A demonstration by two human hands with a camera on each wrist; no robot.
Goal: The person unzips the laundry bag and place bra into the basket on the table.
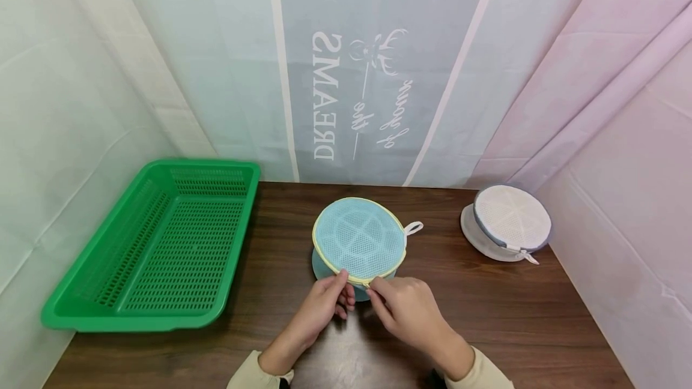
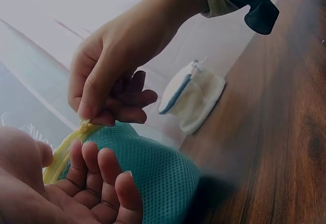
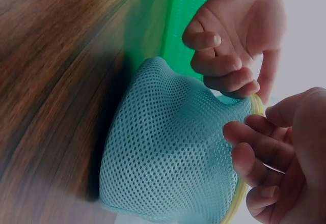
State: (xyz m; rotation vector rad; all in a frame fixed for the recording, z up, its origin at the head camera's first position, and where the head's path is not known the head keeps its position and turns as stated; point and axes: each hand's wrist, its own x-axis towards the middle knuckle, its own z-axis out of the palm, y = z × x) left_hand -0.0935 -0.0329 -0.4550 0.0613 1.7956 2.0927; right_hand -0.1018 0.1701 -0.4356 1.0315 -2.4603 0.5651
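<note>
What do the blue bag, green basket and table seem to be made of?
Blue bag: probably synthetic mesh, matte; small regular holes show and its side dents softly.
Green basket: likely moulded plastic, slightly glossy, with even slots.
Table: wood or wood-look laminate, low sheen; dark grain shows.

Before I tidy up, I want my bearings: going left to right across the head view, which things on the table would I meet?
Green basket → blue mesh bag with yellow trim → white mesh bag with darker trim.
</note>
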